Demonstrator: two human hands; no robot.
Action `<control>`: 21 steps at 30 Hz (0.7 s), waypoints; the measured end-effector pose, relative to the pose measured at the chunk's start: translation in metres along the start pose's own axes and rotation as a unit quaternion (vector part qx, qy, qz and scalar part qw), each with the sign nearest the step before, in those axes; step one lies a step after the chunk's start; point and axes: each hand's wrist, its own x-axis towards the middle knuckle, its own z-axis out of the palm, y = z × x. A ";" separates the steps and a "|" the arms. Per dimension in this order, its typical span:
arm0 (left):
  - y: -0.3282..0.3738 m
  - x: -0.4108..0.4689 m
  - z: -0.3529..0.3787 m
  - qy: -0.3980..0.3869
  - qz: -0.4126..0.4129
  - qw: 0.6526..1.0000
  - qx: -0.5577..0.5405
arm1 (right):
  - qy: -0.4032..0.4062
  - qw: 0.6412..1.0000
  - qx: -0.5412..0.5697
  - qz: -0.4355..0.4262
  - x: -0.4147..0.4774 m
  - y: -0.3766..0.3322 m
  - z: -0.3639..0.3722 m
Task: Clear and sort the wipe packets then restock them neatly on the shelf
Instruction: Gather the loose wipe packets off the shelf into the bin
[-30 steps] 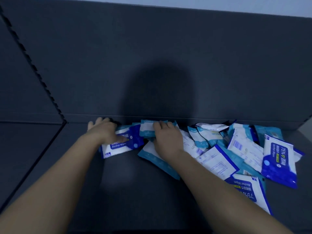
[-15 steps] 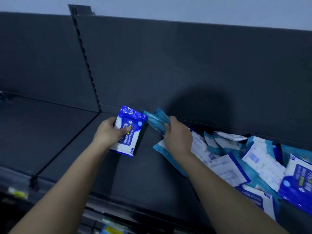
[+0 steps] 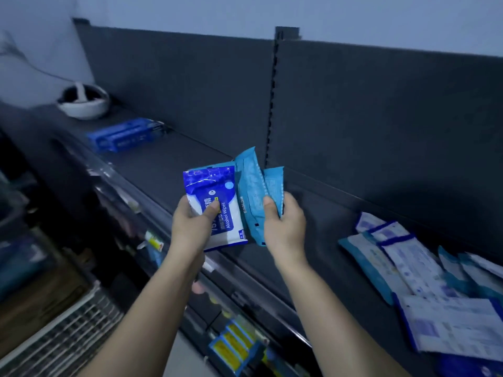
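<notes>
My left hand (image 3: 192,225) grips a dark blue and white alcohol wipes packet (image 3: 215,194), thumb on its front, held upright above the dark shelf (image 3: 168,159). Right beside it, my right hand (image 3: 284,224) pinches two light blue wipe packets (image 3: 253,186) that fan upward. A jumbled pile of wipe packets (image 3: 424,276) lies on the shelf at the lower right, apart from both hands. Further left on the shelf lies a row of dark blue packets (image 3: 125,134).
A white bowl-shaped object (image 3: 84,102) sits at the shelf's far left end. A slotted upright (image 3: 272,99) divides the dark back panel. Below the shelf edge are price tags (image 3: 153,242), lower shelves with yellow-blue goods (image 3: 234,346) and a white slatted crate (image 3: 60,330).
Both hands have lifted their packets off the pile and carried them up and to the left; the view has swung left, so the pile now lies at the right.
</notes>
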 end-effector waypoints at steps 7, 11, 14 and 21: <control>0.017 0.004 -0.114 0.115 0.028 0.993 -0.023 | -0.149 0.985 0.091 0.009 -0.047 -0.024 0.102; 0.030 0.010 -0.190 0.169 0.030 0.984 -0.042 | -0.200 0.973 0.113 0.022 -0.078 -0.043 0.174; 0.039 0.015 -0.246 0.203 0.032 0.978 -0.043 | -0.224 0.968 0.115 0.015 -0.103 -0.055 0.232; 0.056 0.030 -0.362 0.266 0.045 0.962 -0.042 | -0.287 0.950 0.122 0.015 -0.155 -0.083 0.354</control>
